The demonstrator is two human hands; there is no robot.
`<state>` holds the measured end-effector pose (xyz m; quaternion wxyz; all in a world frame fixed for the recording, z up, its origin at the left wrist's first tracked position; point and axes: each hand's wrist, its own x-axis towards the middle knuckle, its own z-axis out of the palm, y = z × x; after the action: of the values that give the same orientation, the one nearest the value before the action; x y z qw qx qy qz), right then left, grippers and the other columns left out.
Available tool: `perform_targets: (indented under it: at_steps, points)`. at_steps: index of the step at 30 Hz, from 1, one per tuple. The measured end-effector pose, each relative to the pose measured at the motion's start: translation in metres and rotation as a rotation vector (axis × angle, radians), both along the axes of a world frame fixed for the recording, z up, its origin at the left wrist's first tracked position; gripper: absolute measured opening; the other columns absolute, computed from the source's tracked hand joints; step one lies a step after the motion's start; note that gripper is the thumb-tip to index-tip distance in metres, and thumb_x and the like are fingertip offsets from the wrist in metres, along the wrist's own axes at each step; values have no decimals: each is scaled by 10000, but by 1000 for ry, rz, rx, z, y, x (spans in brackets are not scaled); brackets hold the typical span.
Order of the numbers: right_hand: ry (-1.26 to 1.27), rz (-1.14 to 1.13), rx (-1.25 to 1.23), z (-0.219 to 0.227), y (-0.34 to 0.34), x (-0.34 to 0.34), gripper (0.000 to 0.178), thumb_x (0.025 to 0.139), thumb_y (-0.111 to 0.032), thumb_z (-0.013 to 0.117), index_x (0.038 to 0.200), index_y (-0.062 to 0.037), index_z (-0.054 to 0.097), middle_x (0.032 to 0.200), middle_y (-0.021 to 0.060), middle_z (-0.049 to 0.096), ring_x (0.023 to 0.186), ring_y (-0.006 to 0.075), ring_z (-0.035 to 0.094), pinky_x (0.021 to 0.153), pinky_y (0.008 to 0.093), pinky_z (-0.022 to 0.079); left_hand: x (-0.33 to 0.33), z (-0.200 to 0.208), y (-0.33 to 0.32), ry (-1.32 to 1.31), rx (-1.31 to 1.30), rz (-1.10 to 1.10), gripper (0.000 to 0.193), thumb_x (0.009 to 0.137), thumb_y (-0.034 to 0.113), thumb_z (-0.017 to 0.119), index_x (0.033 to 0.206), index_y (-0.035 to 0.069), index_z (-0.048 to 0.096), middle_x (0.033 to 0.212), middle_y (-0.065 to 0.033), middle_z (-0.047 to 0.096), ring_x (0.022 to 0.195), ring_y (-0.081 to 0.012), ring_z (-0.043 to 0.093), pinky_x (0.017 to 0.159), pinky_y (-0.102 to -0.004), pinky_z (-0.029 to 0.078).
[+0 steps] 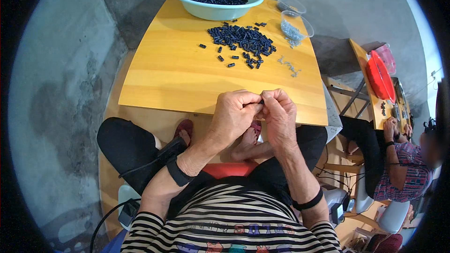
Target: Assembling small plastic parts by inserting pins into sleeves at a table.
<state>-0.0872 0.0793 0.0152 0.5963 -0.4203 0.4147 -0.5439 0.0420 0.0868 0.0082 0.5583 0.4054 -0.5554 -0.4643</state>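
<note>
Above the near edge of the table, my left hand (pixel 233 115) and my right hand (pixel 281 113) meet with their fingertips pinched together. A small black part shows as a dark sliver between them, mostly covered by the left thumb and fingers. What the right fingertips grip is too small to make out. Farther up the tabletop lies a loose pile of short black cylindrical parts (pixel 246 37), with several strays around it. Right of the pile, a few tiny clear pieces (pixel 293 69) are scattered.
A light-blue basin (pixel 218 13) full of black parts stands at the far edge of the yellow wooden table (pixel 164 75). Two clear plastic bowls (pixel 309 29) sit far right, the nearer tipped with clear pieces spilling. At right, another person (pixel 405 168) works near a red basin (pixel 379 76).
</note>
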Motion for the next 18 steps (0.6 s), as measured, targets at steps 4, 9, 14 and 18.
perform_targets:
  at_steps: [4, 9, 14, 18]
  points:
    - [-106, -53, 45, -3, -5, 6, 103, 901, -106, 611, 823, -47, 581, 711, -7, 565, 580, 60, 522, 556, 242, 509, -2, -7, -6, -26, -5, 72, 79, 828, -22, 649, 889, -38, 698, 784, -57, 684, 704, -91, 630, 617, -229, 514]
    - [40, -9, -14, -13, -25, -7, 92, 895, -107, 620, 834, -45, 590, 742, -12, 578, 638, 48, 519, 576, 206, 451, 2, -2, -18, -46, 83, 5, 78, 832, 0, 658, 887, -18, 710, 773, -45, 699, 691, -80, 622, 623, -231, 516]
    - [279, 37, -5, -6, -27, -11, 87, 890, -94, 622, 867, -11, 607, 733, -4, 586, 642, 47, 517, 563, 206, 428, 4, -18, -28, -179, 90, -17, 56, 802, 37, 701, 841, 2, 722, 728, -39, 679, 667, -82, 612, 595, -239, 493]
    - [354, 63, -32, -9, -33, -13, 97, 884, -96, 634, 885, -1, 613, 707, 0, 584, 607, 50, 511, 544, 202, 426, 7, -24, -35, -407, -130, 101, 90, 739, 49, 743, 829, 46, 732, 683, -54, 635, 641, -139, 614, 583, -276, 482]
